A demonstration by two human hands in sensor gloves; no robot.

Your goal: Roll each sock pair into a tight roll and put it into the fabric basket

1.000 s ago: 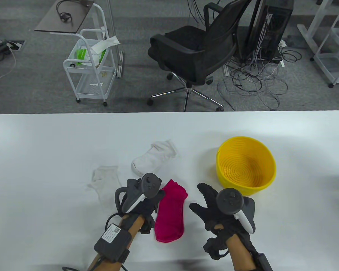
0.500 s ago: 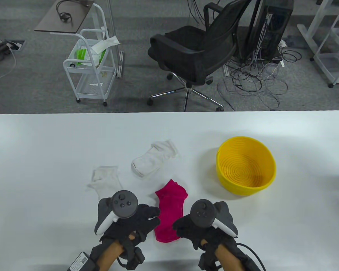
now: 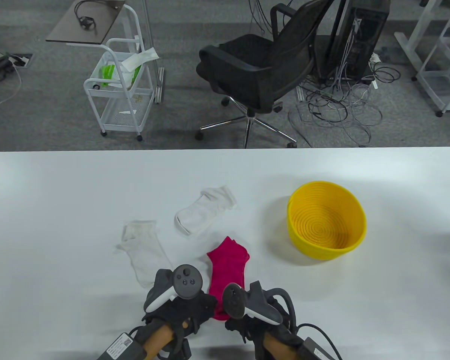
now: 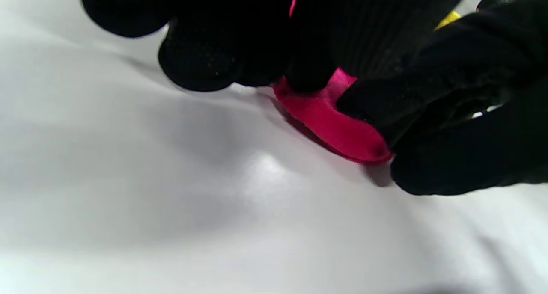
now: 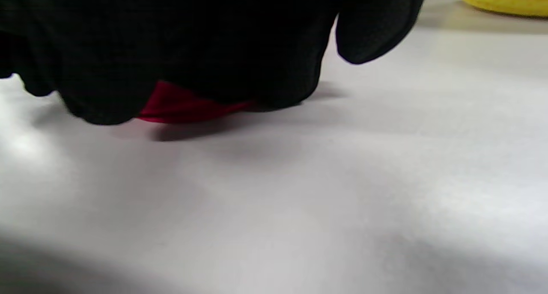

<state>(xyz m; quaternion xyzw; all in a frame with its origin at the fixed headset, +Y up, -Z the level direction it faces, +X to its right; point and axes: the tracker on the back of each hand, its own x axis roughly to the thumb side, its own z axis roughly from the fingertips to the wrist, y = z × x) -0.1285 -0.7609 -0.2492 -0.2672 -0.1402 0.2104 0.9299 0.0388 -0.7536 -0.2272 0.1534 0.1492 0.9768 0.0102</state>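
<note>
Pink sock pair [image 3: 228, 270]: soft, light, floppy. L hand [image 3: 183, 313] + R hand [image 3: 247, 318] both pinching near end; best grip pt for roll twd basket [image 3: 354, 245].

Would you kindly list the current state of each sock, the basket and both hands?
Pink sock: flat, near end gripped by both hands.
White sock: flat, untouched.
Sheer white sock: flat, untouched.
Yellow basket: upright, empty.
Left hand: pinching the pink sock.
Right hand: fingers curled on the pink sock.
</note>
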